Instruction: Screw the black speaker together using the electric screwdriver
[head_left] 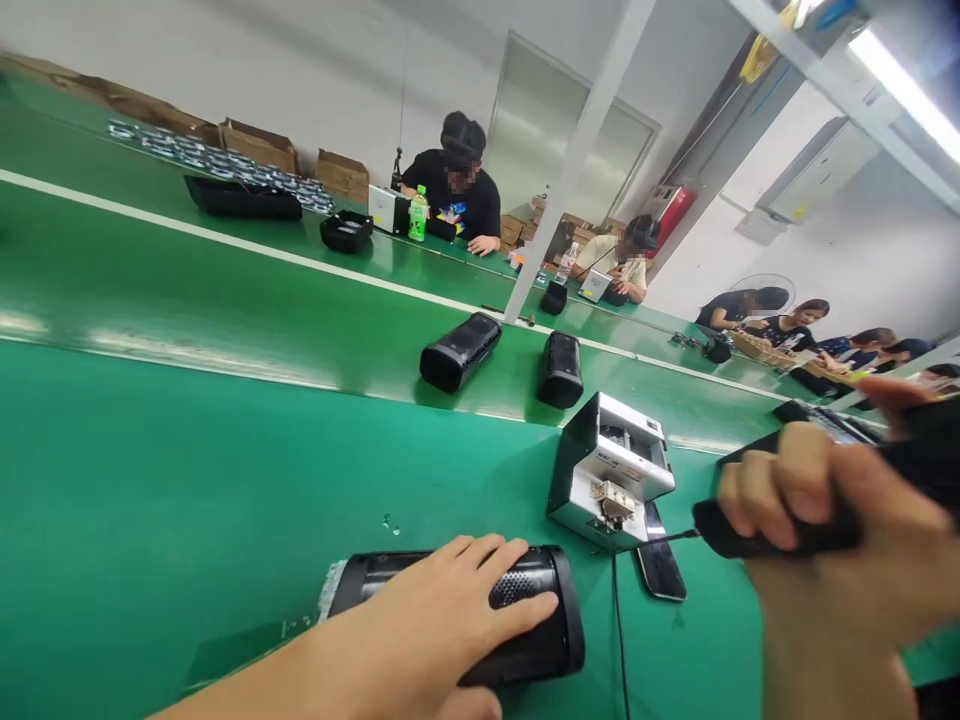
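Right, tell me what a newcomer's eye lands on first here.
In the foreground, the left hand lies flat on a black speaker on its side on the green bench. At right, the right hand grips a black electric screwdriver, its bit pointing at a small silver screw feeder. Two more black speakers lie on the belt behind.

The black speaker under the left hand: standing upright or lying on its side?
On its side: the black speaker lies lengthwise on the green table, left hand flat on top.

Two bare hands [450, 610], bare forearms, no sleeves visible
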